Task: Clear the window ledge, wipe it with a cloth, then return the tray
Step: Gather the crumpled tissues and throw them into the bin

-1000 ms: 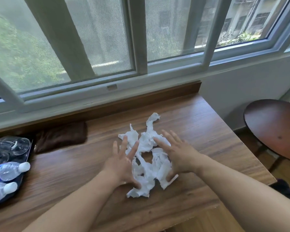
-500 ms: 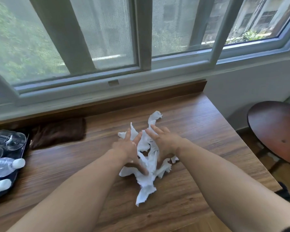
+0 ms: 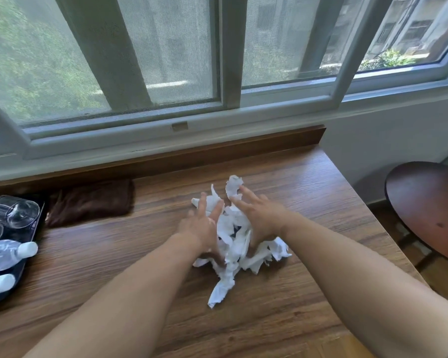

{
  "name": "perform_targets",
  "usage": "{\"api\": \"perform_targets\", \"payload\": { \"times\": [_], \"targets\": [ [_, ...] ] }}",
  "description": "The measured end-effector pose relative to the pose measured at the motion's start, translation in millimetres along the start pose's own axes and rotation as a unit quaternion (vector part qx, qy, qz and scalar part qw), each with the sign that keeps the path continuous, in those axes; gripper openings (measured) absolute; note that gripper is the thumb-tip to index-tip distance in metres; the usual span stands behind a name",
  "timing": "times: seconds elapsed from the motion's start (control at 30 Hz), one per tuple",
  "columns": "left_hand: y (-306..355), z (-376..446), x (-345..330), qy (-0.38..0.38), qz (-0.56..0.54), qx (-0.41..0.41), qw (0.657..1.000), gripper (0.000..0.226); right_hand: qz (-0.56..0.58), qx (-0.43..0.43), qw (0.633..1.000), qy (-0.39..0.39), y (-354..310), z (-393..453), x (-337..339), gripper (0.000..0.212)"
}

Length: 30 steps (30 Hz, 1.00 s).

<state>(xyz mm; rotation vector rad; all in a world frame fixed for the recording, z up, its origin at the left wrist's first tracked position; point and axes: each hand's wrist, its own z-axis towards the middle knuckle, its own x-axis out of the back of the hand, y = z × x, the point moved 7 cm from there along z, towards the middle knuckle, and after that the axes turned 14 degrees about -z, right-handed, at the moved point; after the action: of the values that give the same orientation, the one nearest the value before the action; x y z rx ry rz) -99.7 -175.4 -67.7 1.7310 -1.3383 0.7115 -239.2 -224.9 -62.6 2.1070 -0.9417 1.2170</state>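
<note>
So both hands are on a heap of torn white tissue paper sitting roughly mid-ledge on the wooden window ledge, a bit toward the right end. The left hand comes in from the left side of the heap, fingers mostly straight and slightly spread, palm facing the paper and pressing against it. The right hand mirrors it from the right, fingers stretched out too, fingertips reaching the far bits of paper. Neither hand really has anything clenched; it's more like the paper is squeezed between two flat palms. One strip of the paper trails out toward the near edge of the ledge.

Over on the left, a dark brown cloth lies crumpled flat on the ledge right up against the far wooden lip under the window frame, well apart from the hands. Just left of the cloth, at the left edge of the view, there's a dark tray holding clear drinking glasses at its far end and two plastic water bottles with white caps lying on their sides nearer to me. Can't tell exactly how many glasses, they overlap and get cut off.

Off the right end of the ledge there's a round dark wooden stool standing lower down.
</note>
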Motion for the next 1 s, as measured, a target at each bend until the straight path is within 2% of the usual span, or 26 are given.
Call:
{"api": "perform_targets", "payload": {
  "times": [0.1,0.2,0.33,0.4,0.5,0.53,0.57,0.63,0.73,0.8,0.87,0.93,1.0],
  "targets": [
    [3,0,-10,-0.003,0.006,-0.010,1.000,0.148,-0.013,0.026,0.999,-0.029,-8,-2,-12,0.149],
    [6,-3,-19,-0.004,0.009,-0.030,1.000,0.138,-0.019,0.035,0.999,-0.021,-18,-12,-30,0.148],
    [10,-8,-31,-0.020,-0.038,-0.054,0.998,0.139,-0.001,0.031,0.999,0.007,-32,-28,-35,0.143],
    [13,-11,-35,-0.017,-0.045,-0.067,0.997,0.134,0.024,0.027,0.999,0.029,-36,-35,-35,0.122],
    [18,-11,-34,0.002,-0.060,-0.082,0.995,0.120,0.082,0.048,0.994,0.061,-39,-46,-28,0.063],
    [20,-11,-33,0.009,-0.064,-0.081,0.995,0.117,0.083,0.052,0.993,0.073,-37,-50,-24,0.049],
    [22,-11,-32,0.017,-0.065,-0.081,0.994,0.116,0.076,0.050,0.992,0.086,-35,-54,-20,0.045],
    [27,-11,-35,0.019,-0.060,-0.082,0.995,0.114,0.039,0.026,0.995,0.087,-26,-65,-18,0.061],
    [31,-13,-42,0.011,-0.030,-0.081,0.996,0.095,-0.008,-0.018,1.000,0.009,-16,-85,-38,0.128],
    [32,-13,-45,0.012,-0.020,-0.080,0.997,0.077,0.009,-0.040,0.999,-0.022,-21,-95,-52,0.150],
    [31,-14,-48,-0.005,-0.027,-0.080,0.996,0.074,0.051,-0.054,0.997,0.001,-30,-95,-61,0.154],
    [29,-15,-52,-0.044,-0.039,-0.086,0.995,0.078,0.084,-0.056,0.994,0.041,-38,-88,-65,0.147],
    [26,-20,-56,-0.093,-0.050,-0.096,0.990,0.096,0.120,-0.047,0.989,0.077,-41,-84,-59,0.132]
  ]
}}
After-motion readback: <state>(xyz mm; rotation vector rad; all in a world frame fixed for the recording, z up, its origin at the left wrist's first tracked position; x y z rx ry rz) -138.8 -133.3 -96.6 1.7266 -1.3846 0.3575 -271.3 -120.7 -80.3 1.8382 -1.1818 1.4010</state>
